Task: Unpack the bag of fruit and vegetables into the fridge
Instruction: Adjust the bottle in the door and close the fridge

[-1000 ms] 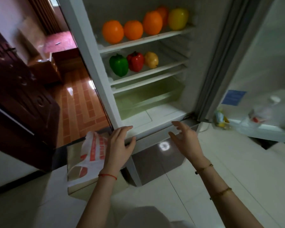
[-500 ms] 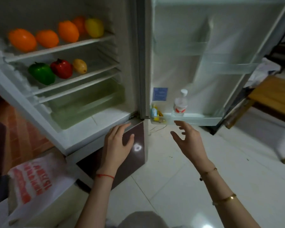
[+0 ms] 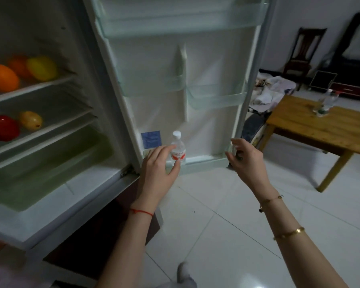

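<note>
Two bare hands, left and right, fingers spread and empty, before a clear plastic bottle on the glossy door shelf.

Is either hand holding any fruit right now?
No, the left hand and right hand are both open and hold nothing.

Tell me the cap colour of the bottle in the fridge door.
White, on the bottle, seen in the head view.

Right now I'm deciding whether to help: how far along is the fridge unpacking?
Fruit and a red pepper already sit on the shelves. Both the left hand and right hand are empty, reaching toward the open door. The bag is out of view, so what's left is unclear.
</note>
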Tool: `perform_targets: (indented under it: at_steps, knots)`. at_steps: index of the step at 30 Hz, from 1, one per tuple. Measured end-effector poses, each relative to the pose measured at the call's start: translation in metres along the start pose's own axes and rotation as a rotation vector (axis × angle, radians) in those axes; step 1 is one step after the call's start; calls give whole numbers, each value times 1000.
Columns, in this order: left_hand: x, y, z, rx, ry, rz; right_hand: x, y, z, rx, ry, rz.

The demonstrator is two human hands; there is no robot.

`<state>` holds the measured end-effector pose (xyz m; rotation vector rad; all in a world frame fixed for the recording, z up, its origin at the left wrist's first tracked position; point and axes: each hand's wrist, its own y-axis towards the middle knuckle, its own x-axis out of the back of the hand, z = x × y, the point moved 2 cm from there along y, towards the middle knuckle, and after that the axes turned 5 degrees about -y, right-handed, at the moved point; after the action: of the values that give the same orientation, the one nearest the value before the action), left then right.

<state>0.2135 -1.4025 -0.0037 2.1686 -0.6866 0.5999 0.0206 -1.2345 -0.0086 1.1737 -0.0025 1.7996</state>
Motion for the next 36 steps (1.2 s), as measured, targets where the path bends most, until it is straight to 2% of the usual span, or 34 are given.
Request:
perform_targets:
  at_steps: [7,17,30,36]
  knots:
    - [-47,71,-32,-147,-21,7,15,62,-36,-38,-32,-90]
    - [-92,152,-65,-329,-13,-91,20,166,-75,-129,-31,-147]
    - [-116,175,-56,-319,98,-127,-9,232,-93,-190,108,-30]
    - [-115,172,-59,-300,105,-115,-16,231,-96,-227,208,-42]
